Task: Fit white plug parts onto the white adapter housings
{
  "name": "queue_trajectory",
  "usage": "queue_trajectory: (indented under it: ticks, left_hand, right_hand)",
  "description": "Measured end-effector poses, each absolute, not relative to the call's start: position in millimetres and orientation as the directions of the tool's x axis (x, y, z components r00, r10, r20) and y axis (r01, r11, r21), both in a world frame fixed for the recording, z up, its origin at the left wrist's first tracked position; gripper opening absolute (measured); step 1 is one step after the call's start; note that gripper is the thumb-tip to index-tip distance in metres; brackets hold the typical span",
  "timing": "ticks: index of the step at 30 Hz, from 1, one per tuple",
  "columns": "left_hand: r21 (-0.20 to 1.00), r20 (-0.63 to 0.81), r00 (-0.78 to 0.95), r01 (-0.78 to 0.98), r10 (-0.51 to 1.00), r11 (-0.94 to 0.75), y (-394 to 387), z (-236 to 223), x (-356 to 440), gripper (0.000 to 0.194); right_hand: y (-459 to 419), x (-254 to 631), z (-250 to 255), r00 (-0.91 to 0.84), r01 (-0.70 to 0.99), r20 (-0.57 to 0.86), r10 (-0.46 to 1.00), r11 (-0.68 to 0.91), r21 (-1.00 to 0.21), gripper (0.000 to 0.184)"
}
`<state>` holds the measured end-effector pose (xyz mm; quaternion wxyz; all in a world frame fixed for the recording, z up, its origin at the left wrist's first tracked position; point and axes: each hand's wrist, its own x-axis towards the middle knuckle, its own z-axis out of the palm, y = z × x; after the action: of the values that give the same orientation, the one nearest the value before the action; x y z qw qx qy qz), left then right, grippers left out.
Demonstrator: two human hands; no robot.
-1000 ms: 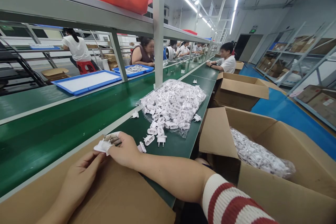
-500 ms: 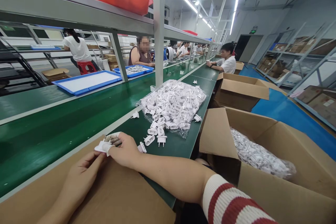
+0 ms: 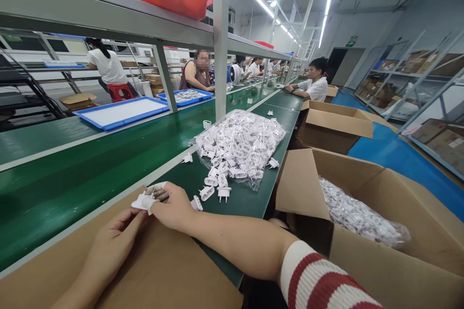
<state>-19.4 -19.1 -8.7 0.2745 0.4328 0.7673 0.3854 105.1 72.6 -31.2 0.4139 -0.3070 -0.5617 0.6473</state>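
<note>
In left hand (image 3: 114, 236) and right hand (image 3: 176, 208), one plug (image 3: 139, 202) above cardboard (image 3: 170, 265). Ahead on the bench (image 3: 250, 205) — loose plugs (image 3: 207, 193), then a bag of plugs (image 3: 241, 145) behind. Left, the belt (image 3: 90, 178), trays (image 3: 134, 119) beyond; right — an open carton (image 3: 384, 260), another bag (image 3: 358, 212) inside.

Left of the crinkled, glossy clear-plastic bag (image 3: 241, 140) runs a smooth, shiny belt (image 3: 90, 186); right of it stands a matt cardboard box (image 3: 302, 183); in front of it lie smooth, metal-pinned plastic plugs (image 3: 224, 192).

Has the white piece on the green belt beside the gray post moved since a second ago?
Yes, the white piece has moved left and nearer the camera, away from the gray post.
</note>
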Motion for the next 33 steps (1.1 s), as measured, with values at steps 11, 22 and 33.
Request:
queue_trajectory:
  ticks: [11,22,33]
  left_hand:
    - [0.846,-0.115,-0.469,0.416,0.876,0.334,-21.7,-2.0,-15.7,0.066]
    - [0.864,-0.109,-0.435,0.403,0.894,0.302,-22.7,-6.2,-15.5,0.062]
    - [0.855,-0.122,-0.428,0.413,0.896,0.313,-23.6,-3.8,-13.9,0.065]
  right_hand:
    - [73.4,104.1,-31.8,-0.464,-0.165,0.070,0.883,-0.008,-0.986,0.031]
    - [71.6,106.3,-28.8,-0.454,-0.152,0.071,0.888,0.002,-0.988,0.030]
    - [71.0,106.2,-27.1,-0.458,-0.164,0.060,0.887,-0.017,-0.986,0.029]
